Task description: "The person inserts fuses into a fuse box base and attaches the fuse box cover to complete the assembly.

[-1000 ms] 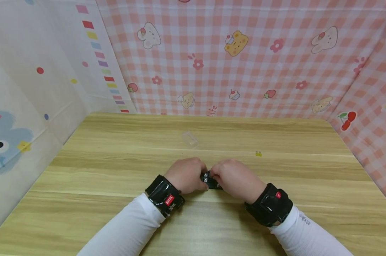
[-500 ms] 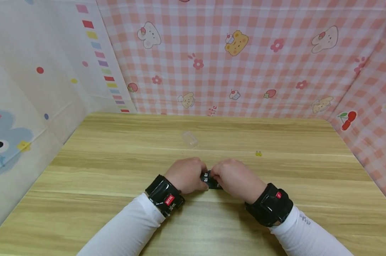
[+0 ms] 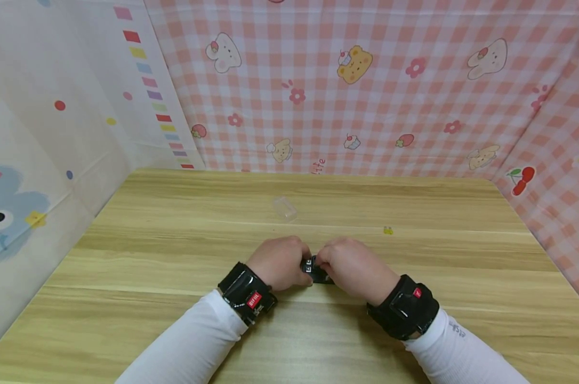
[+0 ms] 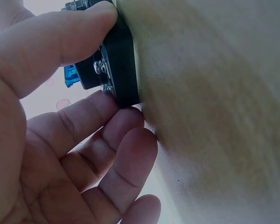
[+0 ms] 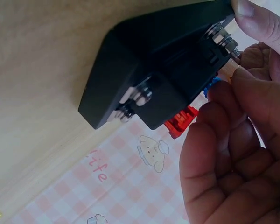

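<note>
A black fuse block (image 3: 321, 276) with metal screw terminals (image 5: 142, 93) stands on the table between the hands. My left hand (image 3: 279, 264) grips its left end, thumb (image 4: 91, 21) on one side and fingertips on the other. A red blade fuse (image 5: 181, 121) and a blue blade fuse (image 4: 71, 76) stick out of the block's face. My right hand (image 3: 354, 266) has thumb and curled forefinger pinched together at the fuse row, right beside the blue fuse. The fingers mostly cover what they pinch, which appears to be a fuse.
A clear plastic cover (image 3: 284, 209) lies on the wooden table (image 3: 174, 213) beyond the left hand. Farther right is a small yellow piece (image 3: 387, 230), shaped like a blade fuse. Patterned cloth (image 3: 318, 106) hangs along the table's back and sides.
</note>
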The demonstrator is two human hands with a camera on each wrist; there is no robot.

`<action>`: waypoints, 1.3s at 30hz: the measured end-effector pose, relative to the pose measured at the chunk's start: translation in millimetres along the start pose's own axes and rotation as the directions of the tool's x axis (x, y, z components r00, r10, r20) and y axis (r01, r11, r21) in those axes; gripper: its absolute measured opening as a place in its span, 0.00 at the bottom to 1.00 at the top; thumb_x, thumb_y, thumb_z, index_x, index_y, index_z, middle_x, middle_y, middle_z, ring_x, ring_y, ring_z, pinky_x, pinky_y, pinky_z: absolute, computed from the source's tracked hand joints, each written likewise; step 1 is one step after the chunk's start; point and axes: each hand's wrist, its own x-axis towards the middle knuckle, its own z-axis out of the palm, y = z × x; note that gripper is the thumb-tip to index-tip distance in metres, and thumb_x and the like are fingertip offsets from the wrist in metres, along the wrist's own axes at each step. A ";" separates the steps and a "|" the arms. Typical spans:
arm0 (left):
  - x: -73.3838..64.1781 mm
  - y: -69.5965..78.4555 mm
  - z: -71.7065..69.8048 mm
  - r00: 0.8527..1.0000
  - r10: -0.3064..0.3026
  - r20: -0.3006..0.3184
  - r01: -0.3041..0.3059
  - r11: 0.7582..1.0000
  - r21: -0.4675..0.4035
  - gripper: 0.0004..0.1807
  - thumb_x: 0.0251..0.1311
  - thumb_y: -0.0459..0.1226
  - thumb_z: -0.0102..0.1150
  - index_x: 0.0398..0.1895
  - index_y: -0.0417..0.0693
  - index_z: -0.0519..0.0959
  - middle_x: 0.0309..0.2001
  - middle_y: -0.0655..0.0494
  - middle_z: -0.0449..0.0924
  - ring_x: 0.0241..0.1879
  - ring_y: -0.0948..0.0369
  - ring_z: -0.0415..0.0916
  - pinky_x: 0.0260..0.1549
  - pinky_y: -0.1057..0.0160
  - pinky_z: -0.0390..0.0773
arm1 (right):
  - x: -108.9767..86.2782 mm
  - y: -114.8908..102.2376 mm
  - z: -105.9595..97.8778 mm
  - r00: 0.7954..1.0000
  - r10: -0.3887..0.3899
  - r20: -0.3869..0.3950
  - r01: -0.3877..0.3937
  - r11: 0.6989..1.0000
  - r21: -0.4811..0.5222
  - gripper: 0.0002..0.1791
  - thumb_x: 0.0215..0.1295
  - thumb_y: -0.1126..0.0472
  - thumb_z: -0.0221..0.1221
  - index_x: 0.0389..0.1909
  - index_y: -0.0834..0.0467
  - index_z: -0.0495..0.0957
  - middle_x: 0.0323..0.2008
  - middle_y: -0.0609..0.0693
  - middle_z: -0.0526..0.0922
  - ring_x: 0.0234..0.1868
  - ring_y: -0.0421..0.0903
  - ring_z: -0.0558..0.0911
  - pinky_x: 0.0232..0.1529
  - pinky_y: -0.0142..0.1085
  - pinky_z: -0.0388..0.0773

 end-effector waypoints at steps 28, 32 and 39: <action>0.2 -0.1 0.5 1.000 -0.003 0.002 0.003 1.000 -0.001 0.20 0.50 0.51 0.81 0.44 0.54 0.90 0.38 0.63 0.84 0.33 0.64 0.76 0.36 0.62 0.76 | 0.4 0.2 -2.8 1.000 0.002 0.015 -0.002 1.000 0.002 0.08 0.63 0.70 0.70 0.31 0.52 0.90 0.30 0.41 0.87 0.31 0.33 0.76 0.36 0.30 0.78; 0.0 0.3 0.6 1.000 -0.009 0.004 0.009 1.000 -0.001 0.20 0.50 0.51 0.81 0.44 0.54 0.90 0.38 0.63 0.84 0.33 0.64 0.76 0.36 0.62 0.76 | 0.8 -0.6 -3.2 1.000 0.014 0.019 -0.014 1.000 -0.002 0.08 0.63 0.69 0.70 0.32 0.52 0.90 0.30 0.41 0.87 0.31 0.33 0.76 0.36 0.31 0.78; -0.1 0.2 0.7 1.000 -0.012 0.007 0.012 1.000 -0.001 0.20 0.51 0.51 0.81 0.44 0.54 0.90 0.39 0.63 0.84 0.33 0.64 0.76 0.36 0.63 0.75 | 1.3 0.3 -2.6 1.000 0.015 0.024 -0.015 1.000 0.000 0.08 0.63 0.70 0.70 0.31 0.52 0.90 0.29 0.41 0.87 0.30 0.33 0.75 0.35 0.30 0.77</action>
